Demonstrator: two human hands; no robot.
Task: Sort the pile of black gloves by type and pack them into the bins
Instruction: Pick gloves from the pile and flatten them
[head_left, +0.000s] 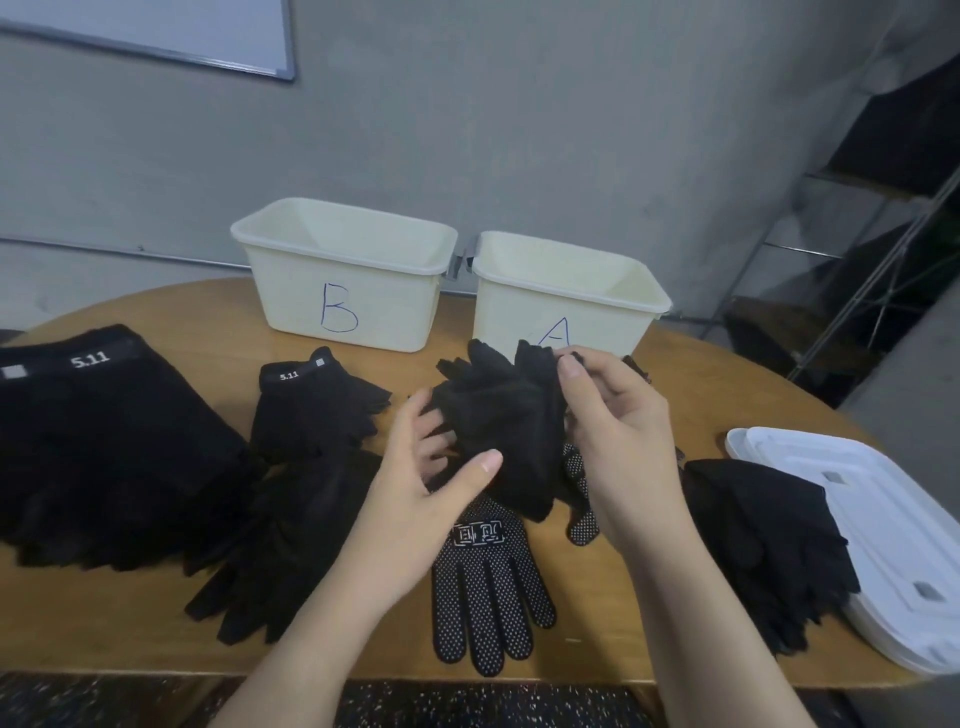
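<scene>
1. Head view: the right hand (613, 441) pinches the top edge of a soft plain glove bundle (498, 431), lifted above the table (613, 587), probably to see what type it is.
2. The left hand (415, 488) cups the bundle from below and the side, thumb across its lower edge and fingers curled behind it; this looks meant to steady the limp fabric.
3. Bin B (345, 275) and bin A (566, 296) stand at the far edge with their letters facing the person. No gloves show inside either, so packing seems not yet begun.
4. The rest lie in groups by kind, which suggests the sorting is well on: 5.11 gloves (104, 441) stacked at left, one 5.11 glove (311, 405) beside them, plain gloves (280, 540) in front, a dotted glove (483, 582) at the near edge under the hands, and another dark stack (763, 545) at right, partly resting on white lids (883, 525).
</scene>
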